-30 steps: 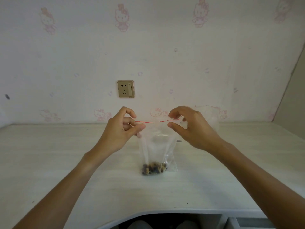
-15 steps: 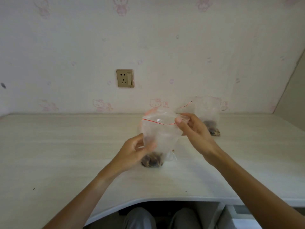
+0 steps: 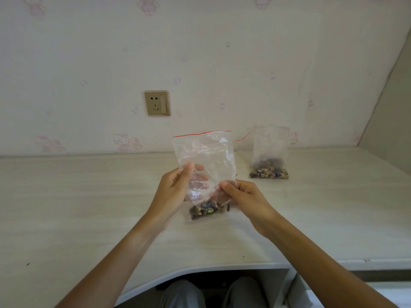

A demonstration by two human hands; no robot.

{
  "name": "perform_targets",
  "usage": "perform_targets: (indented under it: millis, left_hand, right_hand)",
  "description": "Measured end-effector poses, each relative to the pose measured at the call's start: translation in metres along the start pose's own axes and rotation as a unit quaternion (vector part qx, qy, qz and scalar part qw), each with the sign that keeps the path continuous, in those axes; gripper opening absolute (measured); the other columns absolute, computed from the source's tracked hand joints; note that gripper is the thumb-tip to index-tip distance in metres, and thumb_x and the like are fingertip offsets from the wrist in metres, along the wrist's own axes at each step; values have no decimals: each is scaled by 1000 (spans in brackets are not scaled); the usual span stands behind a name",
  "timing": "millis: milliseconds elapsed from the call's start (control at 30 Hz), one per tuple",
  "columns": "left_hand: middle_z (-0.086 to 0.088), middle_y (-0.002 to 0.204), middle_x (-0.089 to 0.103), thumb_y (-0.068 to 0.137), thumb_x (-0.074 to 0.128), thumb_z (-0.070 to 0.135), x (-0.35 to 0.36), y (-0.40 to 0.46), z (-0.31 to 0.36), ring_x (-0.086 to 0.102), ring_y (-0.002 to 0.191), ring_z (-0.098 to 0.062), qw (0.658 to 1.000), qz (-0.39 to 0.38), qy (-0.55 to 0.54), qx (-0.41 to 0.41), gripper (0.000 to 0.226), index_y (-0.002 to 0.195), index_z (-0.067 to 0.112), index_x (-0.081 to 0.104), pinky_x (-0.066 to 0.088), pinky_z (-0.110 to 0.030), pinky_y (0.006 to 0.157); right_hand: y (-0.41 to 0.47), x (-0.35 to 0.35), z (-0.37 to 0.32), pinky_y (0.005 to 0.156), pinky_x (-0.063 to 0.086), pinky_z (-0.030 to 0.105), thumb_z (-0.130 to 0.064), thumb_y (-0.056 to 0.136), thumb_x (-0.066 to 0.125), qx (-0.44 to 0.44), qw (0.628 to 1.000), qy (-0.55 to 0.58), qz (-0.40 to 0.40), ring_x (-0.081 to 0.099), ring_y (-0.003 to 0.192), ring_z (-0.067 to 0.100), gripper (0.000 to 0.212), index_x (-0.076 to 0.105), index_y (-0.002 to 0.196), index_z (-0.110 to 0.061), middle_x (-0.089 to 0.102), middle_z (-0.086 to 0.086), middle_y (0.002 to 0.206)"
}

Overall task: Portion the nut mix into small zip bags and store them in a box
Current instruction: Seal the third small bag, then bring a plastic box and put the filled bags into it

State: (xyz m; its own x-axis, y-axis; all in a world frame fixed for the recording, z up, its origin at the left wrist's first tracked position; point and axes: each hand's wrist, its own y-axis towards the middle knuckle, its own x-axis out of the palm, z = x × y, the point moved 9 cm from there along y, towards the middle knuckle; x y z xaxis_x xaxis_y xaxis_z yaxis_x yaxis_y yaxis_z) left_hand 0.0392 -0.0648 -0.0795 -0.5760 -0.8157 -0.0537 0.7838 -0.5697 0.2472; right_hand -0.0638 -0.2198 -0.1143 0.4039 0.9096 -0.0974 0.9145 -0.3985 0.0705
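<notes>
I hold a small clear zip bag (image 3: 205,152) with a red zip line upright above the desk, a little nut mix (image 3: 208,210) lying in its bottom. My left hand (image 3: 175,185) grips the bag's left side, thumb in front and fingers behind the plastic. My right hand (image 3: 242,194) pinches its lower right side just above the nuts. A second zip bag (image 3: 270,152) with nut mix stands further back on the right, its top open and one red edge hanging to the left. No box is in view.
The pale wooden desk (image 3: 89,207) runs to the wall, with a curved cut-out at its front edge over my knees. A wall socket (image 3: 157,103) sits above the desk. A side panel (image 3: 391,121) closes the right end.
My left hand slid down from the bag's top seal to its middle, then my right hand followed to the lower right. The bag came up off the desk, and my view dropped lower.
</notes>
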Motion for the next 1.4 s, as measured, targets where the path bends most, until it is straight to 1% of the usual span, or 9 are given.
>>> perform_targets:
  millis: [133,300,433,533,733,967,1167,1267,1400]
  left_hand:
    - [0,106,80,97,57,49,12,3,-21,76,102,-18,1000,-23,13,-6,36,116,24,76,64,-41,86]
    - [20,106,77,97,70,27,49,4,-47,71,103,1,973,-111,189,74,17,113,29,75,54,-20,93]
    - [26,116,70,98,71,31,65,0,-58,64,112,6,921,-150,326,153,19,117,33,75,51,-22,101]
    - [27,121,66,98,69,32,67,-2,-58,60,117,7,898,-156,363,194,20,118,34,74,48,-21,103]
    - [29,122,65,95,68,36,61,4,-64,59,121,6,903,-143,361,186,21,115,35,75,45,-18,103]
    - [28,122,66,93,63,44,54,13,-71,63,120,3,921,-126,328,167,21,111,40,73,44,-13,101]
    - [26,115,71,93,76,19,51,11,-58,66,112,3,930,-92,314,170,21,107,34,76,47,-14,99]
    - [29,112,72,93,77,13,42,-2,-42,66,109,6,940,-64,297,155,29,105,40,73,46,-10,96]
    - [29,110,73,95,74,17,30,-50,-27,67,108,6,949,-55,284,128,21,108,33,76,50,-14,95]
  right_hand:
    - [-3,-43,4,81,48,37,-31,107,52,19,996,34,75,66,87,26,41,76,98,1,77,19,101]
    - [1,-125,7,84,45,45,-34,106,53,7,978,69,197,64,92,33,44,73,100,5,74,27,107]
    - [16,-177,22,76,45,40,-31,105,56,3,961,58,271,61,80,28,38,71,89,0,72,22,87]
    - [31,-191,50,59,45,19,-27,104,57,35,954,29,295,60,62,13,42,65,65,-13,66,0,62]
    - [69,-202,63,49,41,11,-24,103,52,51,934,-1,354,53,55,3,38,67,70,-13,63,-12,56]
    - [92,-202,59,64,43,29,-26,103,53,72,941,-40,328,55,73,19,31,68,83,-7,67,9,80]
    - [50,-220,29,89,45,28,-38,94,71,60,929,-135,340,58,108,19,57,53,138,-8,63,6,126]
    - [12,-220,7,86,47,27,-27,97,67,24,925,-141,351,60,105,17,42,58,135,-11,65,5,125]
    - [-43,-180,-23,84,59,31,-20,98,67,-46,958,-139,245,71,97,18,10,71,107,-20,76,2,101]
